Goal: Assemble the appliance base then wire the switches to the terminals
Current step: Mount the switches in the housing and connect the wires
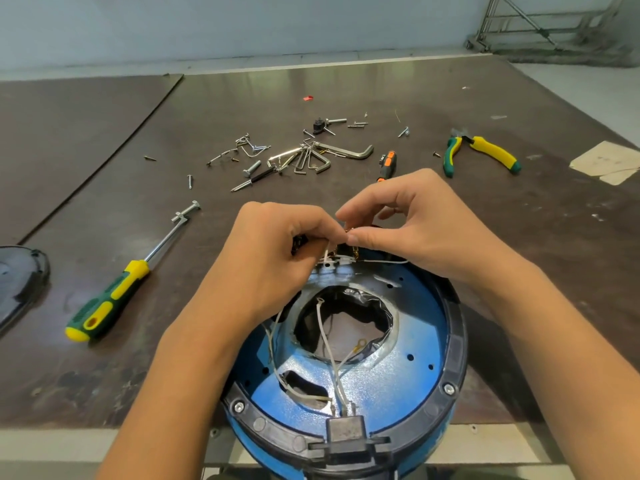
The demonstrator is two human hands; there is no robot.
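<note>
The round blue appliance base with a black rim lies upturned at the table's near edge. White wires run from a black socket block at its near rim toward the far rim. One loose wire ends in a yellow ring terminal. At the far rim my left hand grips a black switch part and pinches a white wire. My right hand pinches a wire end at the brass terminals between thumb and forefinger. The switch is mostly hidden under my fingers.
A green-yellow screwdriver lies left of the base. Hex keys, screws and bolts are scattered beyond my hands, with an orange-black tool and green-yellow pliers at the right. A black cover sits at the left edge.
</note>
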